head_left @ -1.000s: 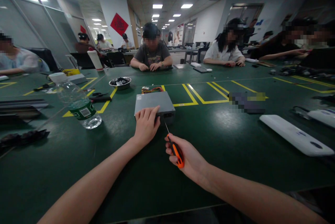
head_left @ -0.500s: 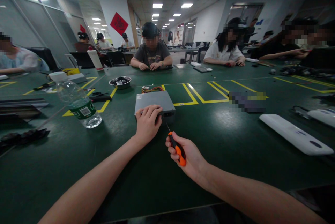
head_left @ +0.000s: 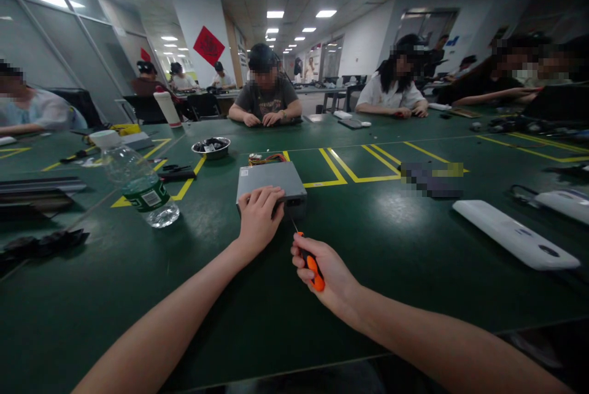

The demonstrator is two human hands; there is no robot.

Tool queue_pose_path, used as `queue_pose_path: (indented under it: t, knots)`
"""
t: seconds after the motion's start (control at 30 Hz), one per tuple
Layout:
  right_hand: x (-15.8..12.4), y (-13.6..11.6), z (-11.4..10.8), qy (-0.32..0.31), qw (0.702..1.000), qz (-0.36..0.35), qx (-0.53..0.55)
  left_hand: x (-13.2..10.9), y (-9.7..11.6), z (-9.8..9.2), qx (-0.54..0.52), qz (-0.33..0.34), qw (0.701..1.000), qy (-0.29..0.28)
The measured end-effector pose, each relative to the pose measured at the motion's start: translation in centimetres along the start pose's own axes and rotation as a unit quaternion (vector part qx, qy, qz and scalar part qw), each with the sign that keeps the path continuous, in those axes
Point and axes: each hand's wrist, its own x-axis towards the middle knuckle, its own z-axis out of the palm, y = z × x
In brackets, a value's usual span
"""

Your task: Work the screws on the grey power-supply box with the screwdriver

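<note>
A grey metal computer power supply [head_left: 271, 176] lies on the green table, its bundle of coloured wires at the far side and a socket on the face nearer me. My left hand [head_left: 260, 213] grips its near left part, fingers over the top and thumb by the front face. In my right hand [head_left: 322, 265] is a screwdriver [head_left: 313, 268] with an orange and black handle, fingers closed round it. Its thin shaft points up at the lower front face of the power supply; whether the tip sits in a screw is too small to tell.
A water bottle [head_left: 142, 188] stands to the left, with a metal bowl [head_left: 211, 148] of dark parts behind it. White power strips [head_left: 510, 231] lie at right, near a blurred dark object [head_left: 430, 180]. Across the table sits a co-worker [head_left: 264, 90]; others sit on both sides.
The screwdriver's handle and my right hand have turned slightly. My left hand stays on the power supply, and the view has shifted a little.
</note>
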Motion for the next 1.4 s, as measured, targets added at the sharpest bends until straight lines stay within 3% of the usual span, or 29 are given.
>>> queue_pose_path:
  t: [0.23, 0.57, 0.77, 0.93, 1.4]
  knots:
    - [-0.4, -0.3, 0.4, 0.001, 0.999, 0.036, 0.021, 0.0, -0.1, 0.0, -0.003, 0.001, 1.000, 0.000]
    - [-0.1, -0.7, -0.5, -0.083, 0.993, 0.057, 0.059, 0.1, 0.1, -0.2, -0.009, -0.010, 1.000, -0.002]
    - [-0.9, -1.4, -2.5, -0.077, 0.996, 0.047, -0.017, 0.0, 0.1, -0.3, -0.009, -0.012, 1.000, -0.004]
    - [-1.4, -2.2, -3.6, -0.029, 0.997, 0.023, -0.066, -0.1, 0.0, -0.5, -0.009, 0.005, 1.000, -0.019]
    - [-0.9, -2.5, -3.7, -0.030, 0.998, -0.002, -0.052, -0.4, -0.3, -0.5, -0.004, 0.014, 0.999, -0.038]
